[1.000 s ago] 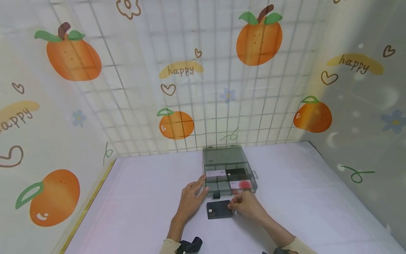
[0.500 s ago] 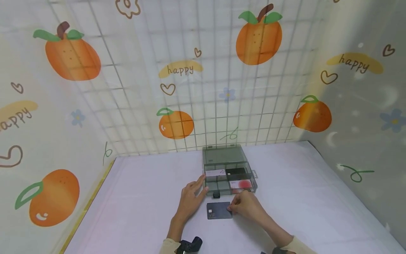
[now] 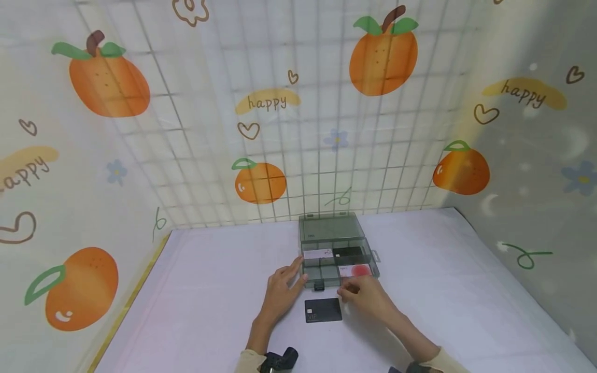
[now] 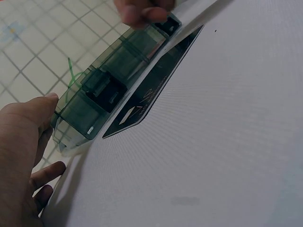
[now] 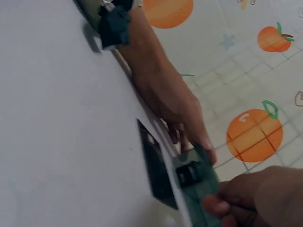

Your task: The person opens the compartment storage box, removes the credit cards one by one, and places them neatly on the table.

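A black bank card point(image 3: 323, 310) marked VIP lies flat on the white table in front of a translucent green compartment box point(image 3: 319, 273) with its lid swung back. My left hand point(image 3: 280, 292) rests its fingertips on the box's left side, and the thumb is at the front left corner. My right hand point(image 3: 368, 296) is off the card, held just beyond its right end by the box's front wall, fingers loosely curled with nothing between them. Inside the box lie a white card point(image 3: 318, 253), another black card point(image 3: 349, 252) and a white card with a red circle point(image 3: 355, 270).
The front left compartment point(image 3: 320, 273) holds no card. A black latch point(image 3: 319, 286) sits on the box's front wall, and a handle point(image 3: 375, 256) sticks out on its right. Behind the table point(image 3: 224, 290) hangs a curtain point(image 3: 205, 129) printed with oranges, over a wire grid.
The black VIP card, pinched at its right end earlier, settles flat on the table. My right hand lets it go and moves slightly up toward the box. The left hand stays put.
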A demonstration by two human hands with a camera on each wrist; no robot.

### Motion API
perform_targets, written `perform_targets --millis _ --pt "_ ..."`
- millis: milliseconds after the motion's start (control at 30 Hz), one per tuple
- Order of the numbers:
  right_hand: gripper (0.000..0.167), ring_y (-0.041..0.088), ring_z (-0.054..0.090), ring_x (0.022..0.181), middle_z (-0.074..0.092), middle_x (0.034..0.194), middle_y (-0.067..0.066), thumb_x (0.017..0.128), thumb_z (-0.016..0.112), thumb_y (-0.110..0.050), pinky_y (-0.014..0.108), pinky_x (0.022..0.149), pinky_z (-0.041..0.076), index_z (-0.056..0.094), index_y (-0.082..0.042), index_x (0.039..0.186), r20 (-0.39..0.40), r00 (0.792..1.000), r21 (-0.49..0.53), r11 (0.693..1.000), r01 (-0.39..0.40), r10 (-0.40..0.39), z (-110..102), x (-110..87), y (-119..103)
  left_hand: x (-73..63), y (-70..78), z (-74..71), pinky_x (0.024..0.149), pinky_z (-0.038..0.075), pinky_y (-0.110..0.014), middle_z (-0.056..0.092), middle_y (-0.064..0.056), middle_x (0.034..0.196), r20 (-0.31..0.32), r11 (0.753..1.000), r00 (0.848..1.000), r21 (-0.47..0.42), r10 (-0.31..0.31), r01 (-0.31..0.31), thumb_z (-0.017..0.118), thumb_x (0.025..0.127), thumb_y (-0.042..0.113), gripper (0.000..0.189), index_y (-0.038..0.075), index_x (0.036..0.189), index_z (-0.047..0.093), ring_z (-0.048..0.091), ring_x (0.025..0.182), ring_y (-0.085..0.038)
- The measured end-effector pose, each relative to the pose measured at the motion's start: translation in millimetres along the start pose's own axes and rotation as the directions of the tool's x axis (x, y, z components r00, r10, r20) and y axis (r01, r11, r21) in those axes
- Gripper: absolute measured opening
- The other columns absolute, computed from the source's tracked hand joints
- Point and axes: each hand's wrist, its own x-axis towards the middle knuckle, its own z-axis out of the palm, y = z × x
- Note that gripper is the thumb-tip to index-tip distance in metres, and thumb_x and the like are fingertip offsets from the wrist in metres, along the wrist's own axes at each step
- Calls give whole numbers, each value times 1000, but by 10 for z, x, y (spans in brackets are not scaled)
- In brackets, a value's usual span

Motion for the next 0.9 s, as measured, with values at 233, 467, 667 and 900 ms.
perform_targets --millis 233,467,667,900 --pt "11 10 55 67 70 86 -6 94 72 -16 26 57 47 78 -11 103 -114 987 -102 990 103 -114 -241 284 5 26 6 1 108 28 -60 47 10 152 13 1000 1000 -6 -8 8 52 101 52 57 25 151 48 49 128 -32" --pt "27 26 66 98 73 112 7 97 68 -18 46 82 55 73 -4 120 -24 961 -208 941 266 -277 -267 637 161 -1 -6 12 107 28 -59 48 10 150 8 1000 1000 3 -23 23 52 101 53 57 25 150 49 49 128 -31" --pt "29 28 59 99 73 113 7 99 65 -23 50 80 49 72 -6 122 58 951 -310 900 305 -303 -166 870 246 -21 20 3 108 29 -59 49 9 149 4 1000 1000 1 -25 25 54 101 50 55 24 150 50 50 128 -31" --pt "35 30 58 106 73 109 7 102 60 -33 54 85 42 73 -8 123 82 975 -364 905 222 -206 -64 1004 263 -10 30 -14 108 30 -58 49 9 150 18 999 1000 29 -17 17 51 102 51 56 25 151 48 50 128 -30"
